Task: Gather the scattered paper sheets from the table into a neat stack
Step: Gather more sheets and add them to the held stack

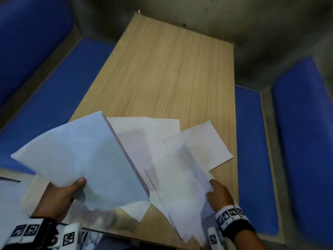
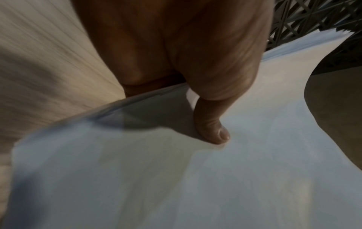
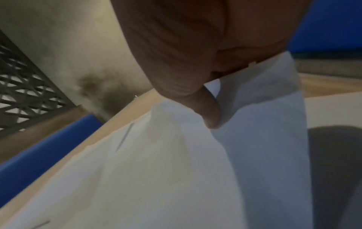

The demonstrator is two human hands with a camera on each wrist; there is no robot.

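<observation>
Fingers of the left hand (image 1: 61, 193) pinch a thick bundle of sheets (image 1: 84, 159) at its near edge, thumb on top, as the left wrist view shows, with the rest of the hand hidden beneath. The bundle is lifted off the desk (image 1: 162, 73) and fans toward the left, its long axis running from the hand up and away to the far corner. Fingers of the right hand (image 1: 219, 193) pinch a smaller, loosely held group of sheets (image 1: 182, 186) at its right edge; the paper buckles under the thumb in the right wrist view, and its long axis slants from far left to near right.

Between and beyond the 2 held groups, more loose sheets (image 1: 142, 134) lie flat and overlapping on the desk, and 1 separate sheet (image 1: 200, 143) lies farther right, just beyond the right hand's paper. Blue seats (image 1: 54, 91) flank the desk on both sides.

The gathering looks partly done. The relation that matters next: the right hand's group sits just right of the left bundle's long right edge, so a short leftward carry should join them. The flat sheets lie ahead of both hands, the separate one nearer the right hand. Edges are badly out of line, so squaring is likely needed afterwards.
</observation>
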